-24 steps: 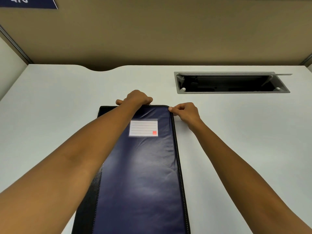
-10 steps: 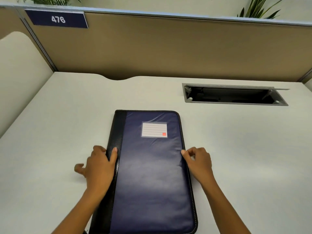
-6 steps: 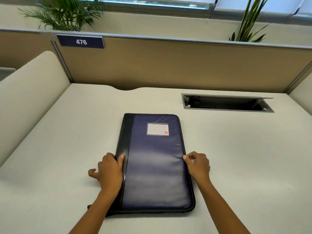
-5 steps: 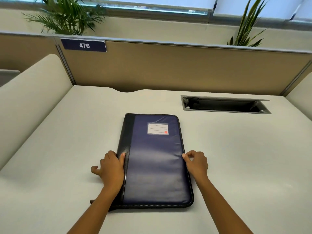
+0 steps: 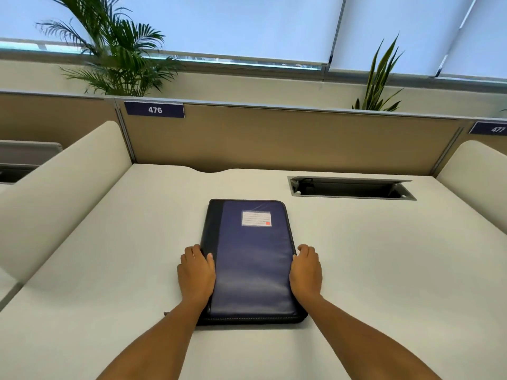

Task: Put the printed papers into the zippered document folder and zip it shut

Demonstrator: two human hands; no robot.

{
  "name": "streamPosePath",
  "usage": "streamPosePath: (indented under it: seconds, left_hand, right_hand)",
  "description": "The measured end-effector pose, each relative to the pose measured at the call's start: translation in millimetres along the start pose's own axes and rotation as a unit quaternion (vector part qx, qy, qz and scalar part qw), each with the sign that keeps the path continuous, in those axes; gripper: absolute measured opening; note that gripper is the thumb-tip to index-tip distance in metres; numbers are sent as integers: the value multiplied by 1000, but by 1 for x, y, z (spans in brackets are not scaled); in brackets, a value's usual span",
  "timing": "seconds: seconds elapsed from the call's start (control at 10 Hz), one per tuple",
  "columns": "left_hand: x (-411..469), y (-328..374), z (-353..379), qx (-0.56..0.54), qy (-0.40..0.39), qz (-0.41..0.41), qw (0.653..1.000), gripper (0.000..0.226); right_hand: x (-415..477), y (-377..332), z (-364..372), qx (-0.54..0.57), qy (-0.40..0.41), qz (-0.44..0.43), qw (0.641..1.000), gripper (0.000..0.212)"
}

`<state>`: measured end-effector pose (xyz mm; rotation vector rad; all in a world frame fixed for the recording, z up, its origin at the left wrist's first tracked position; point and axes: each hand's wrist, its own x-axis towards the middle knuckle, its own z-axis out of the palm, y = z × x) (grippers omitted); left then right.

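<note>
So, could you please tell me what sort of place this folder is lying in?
Most likely an open-plan office workstation: a numbered plate reading 476 on the divider panel, a cable hatch set into the white desk, and leafy plants under windows with blinds.

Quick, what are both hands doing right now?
Left hand: open, resting on the zippered document folder's left edge.
Right hand: open, fingers loosely curled, touching its right edge.
</note>
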<state>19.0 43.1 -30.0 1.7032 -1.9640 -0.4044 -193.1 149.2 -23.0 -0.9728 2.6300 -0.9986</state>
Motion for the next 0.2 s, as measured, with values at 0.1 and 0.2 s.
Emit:
streamPosePath:
  seconds: [0.1, 0.2]
  left_hand:
    - [-4, 2, -1, 29, 35, 44, 998, 41]
    - [3, 16, -8, 52, 100, 107, 988, 56]
  right_hand:
    - [-4, -8, -7, 28, -13, -16, 999, 38]
    - [4, -31, -16, -4, -10, -104, 995, 52]
